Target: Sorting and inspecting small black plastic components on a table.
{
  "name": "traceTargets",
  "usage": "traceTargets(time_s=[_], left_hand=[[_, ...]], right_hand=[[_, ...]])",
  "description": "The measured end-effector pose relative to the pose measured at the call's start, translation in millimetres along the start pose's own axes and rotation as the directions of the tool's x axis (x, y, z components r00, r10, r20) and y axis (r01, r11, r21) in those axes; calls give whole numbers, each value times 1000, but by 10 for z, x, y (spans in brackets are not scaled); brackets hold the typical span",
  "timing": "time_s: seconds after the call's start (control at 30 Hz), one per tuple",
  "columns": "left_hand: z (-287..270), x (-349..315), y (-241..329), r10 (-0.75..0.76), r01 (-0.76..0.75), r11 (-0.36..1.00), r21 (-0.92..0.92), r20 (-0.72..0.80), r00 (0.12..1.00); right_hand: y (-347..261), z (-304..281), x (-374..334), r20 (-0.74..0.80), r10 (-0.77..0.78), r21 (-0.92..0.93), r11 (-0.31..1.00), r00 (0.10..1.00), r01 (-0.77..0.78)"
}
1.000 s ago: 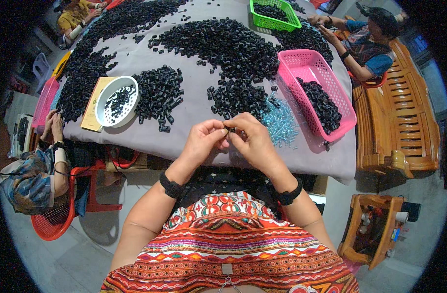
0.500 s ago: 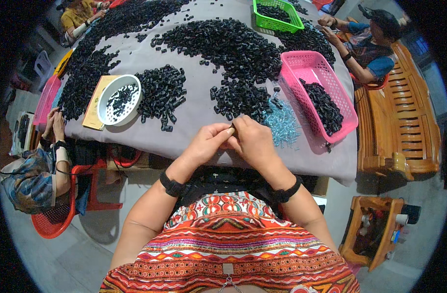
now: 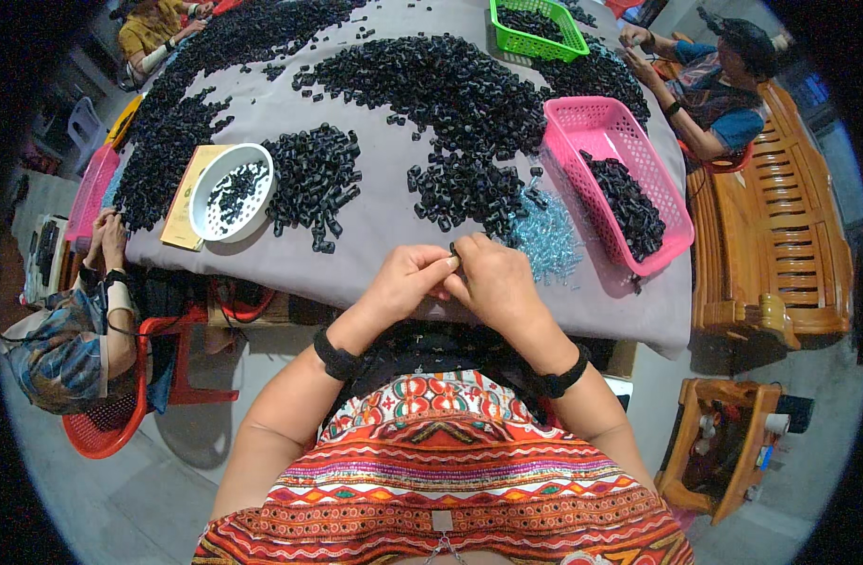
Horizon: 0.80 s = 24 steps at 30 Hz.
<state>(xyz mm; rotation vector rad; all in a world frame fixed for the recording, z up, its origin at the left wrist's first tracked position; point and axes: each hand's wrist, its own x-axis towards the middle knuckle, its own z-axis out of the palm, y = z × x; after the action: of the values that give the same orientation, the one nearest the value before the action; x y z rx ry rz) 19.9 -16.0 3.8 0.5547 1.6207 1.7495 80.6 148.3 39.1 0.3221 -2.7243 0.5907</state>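
My left hand (image 3: 408,278) and my right hand (image 3: 493,278) meet over the near edge of the table, both closed. Between their thumbs and fingertips they pinch a small black plastic piece (image 3: 453,250), mostly hidden by the fingers. Just beyond my hands lies a heap of similar black pieces (image 3: 464,193). A pile of small clear bluish pieces (image 3: 545,240) spreads to the right of my right hand. Further right, a pink basket (image 3: 672,250) holds more black pieces.
A white bowl (image 3: 201,221) with small dark parts stands at left on a yellowish booklet (image 3: 177,221), beside another black pile (image 3: 309,179). A green basket (image 3: 535,47) is at the far side. Other people sit around the table. A wooden bench (image 3: 780,217) stands at right.
My hands have drawn back slightly toward me, still pinching the small black piece. The things on the table look the same.
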Motion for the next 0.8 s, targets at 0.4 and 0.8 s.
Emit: traceTargets(time_s=[0.4, 0.8], left_hand=[[14, 32, -82, 34, -34, 999, 6, -5, 999], [4, 194, 51, 477, -323, 693, 645, -74, 876]], right_hand=[[51, -80, -98, 10, 9, -15, 1000, 1000, -9], [1378, -1398, -377, -377, 493, -200, 783, 784, -588]])
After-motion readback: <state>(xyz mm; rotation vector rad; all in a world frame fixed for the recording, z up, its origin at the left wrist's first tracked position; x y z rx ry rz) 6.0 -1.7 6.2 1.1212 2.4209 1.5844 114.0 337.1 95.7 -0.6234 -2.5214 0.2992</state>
